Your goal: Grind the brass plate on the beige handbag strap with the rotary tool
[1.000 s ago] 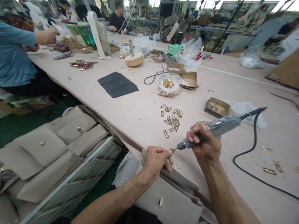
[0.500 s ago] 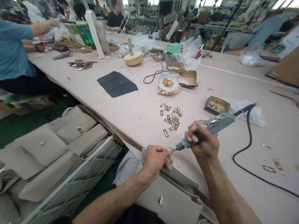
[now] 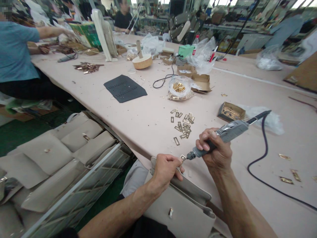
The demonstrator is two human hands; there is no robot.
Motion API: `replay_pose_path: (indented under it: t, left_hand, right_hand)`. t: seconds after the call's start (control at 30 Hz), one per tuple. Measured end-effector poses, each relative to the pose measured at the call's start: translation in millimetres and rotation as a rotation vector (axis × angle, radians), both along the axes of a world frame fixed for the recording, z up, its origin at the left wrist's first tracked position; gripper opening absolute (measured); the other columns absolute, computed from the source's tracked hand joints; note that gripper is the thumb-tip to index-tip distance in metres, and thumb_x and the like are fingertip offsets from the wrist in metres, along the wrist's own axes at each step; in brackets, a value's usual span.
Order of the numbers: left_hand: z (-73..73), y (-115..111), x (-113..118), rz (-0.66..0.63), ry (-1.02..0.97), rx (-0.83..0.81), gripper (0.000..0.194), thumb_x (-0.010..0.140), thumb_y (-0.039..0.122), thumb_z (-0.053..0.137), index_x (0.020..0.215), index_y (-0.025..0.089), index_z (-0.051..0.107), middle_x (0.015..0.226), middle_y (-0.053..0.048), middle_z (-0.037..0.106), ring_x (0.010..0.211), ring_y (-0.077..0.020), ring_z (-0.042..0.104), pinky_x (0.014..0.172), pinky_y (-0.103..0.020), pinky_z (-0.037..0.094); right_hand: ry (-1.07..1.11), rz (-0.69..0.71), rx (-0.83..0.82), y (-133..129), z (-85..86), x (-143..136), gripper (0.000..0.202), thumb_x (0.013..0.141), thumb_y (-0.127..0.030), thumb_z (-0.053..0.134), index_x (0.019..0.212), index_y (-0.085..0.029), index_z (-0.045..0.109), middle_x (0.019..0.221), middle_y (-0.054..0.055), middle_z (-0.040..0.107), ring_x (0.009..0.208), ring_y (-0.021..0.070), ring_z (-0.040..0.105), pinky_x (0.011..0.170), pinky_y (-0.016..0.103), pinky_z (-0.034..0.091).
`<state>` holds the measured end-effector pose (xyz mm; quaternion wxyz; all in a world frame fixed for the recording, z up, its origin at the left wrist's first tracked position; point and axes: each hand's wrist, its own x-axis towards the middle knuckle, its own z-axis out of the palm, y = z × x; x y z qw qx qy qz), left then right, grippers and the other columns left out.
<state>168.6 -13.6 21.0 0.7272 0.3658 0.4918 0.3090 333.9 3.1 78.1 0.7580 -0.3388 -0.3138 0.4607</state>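
Note:
My right hand (image 3: 215, 154) grips a grey electric screwdriver (image 3: 229, 133) whose black cable (image 3: 265, 165) loops away over the table. Its tip meets a small gold metal plate (image 3: 182, 157) pinched in my left hand (image 3: 165, 169). That hand presses on the top edge of a beige leather bag (image 3: 183, 208) lying at the table's near edge, in my lap. A scatter of several gold plates (image 3: 182, 125) lies on the table just beyond my hands.
The pink table (image 3: 138, 112) also carries a black leather piece (image 3: 124, 88), a plastic bag of gold parts (image 3: 178, 88), small cardboard boxes (image 3: 230, 112) and a white fan (image 3: 105, 34). Beige bags (image 3: 61, 148) fill a cart at left. A person in blue (image 3: 15, 49) works at the far left.
The screwdriver's rear end dropped slightly and shifted left. My left hand has stayed on the plate. The person in blue stretched an arm farther across the table.

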Motion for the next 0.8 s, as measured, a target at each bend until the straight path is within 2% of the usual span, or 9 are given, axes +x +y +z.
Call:
replay_pose_path:
  t: [0.5,0.8]
  left_hand:
    - [2.1,1.1,-1.9,-0.016,-0.061,-0.059,0.028,0.066,0.033,0.075,0.073,0.006,0.072,0.068,-0.014,0.071,0.038,-0.0163,0.060,0.036,-0.019,0.036]
    - [0.5,0.8,-2.2,-0.014,-0.083,-0.032,0.031,0.066,0.035,0.081,0.074,0.007,0.073,0.068,-0.014,0.072,0.039,-0.0162,0.061,0.036,-0.018,0.038]
  right_hand:
    - [0.006,-0.038,0.003,0.7,0.0,2.2,0.020,0.079,-0.028,0.084,0.080,-0.017,0.066,0.074,-0.001,0.061,0.046,0.0050,0.044,0.045,0.022,0.044]
    - [0.003,-0.056,0.011,0.7,-0.8,1.6,0.021,0.080,-0.027,0.083,0.078,-0.016,0.065,0.074,-0.001,0.061,0.046,0.0053,0.045,0.046,0.023,0.044]
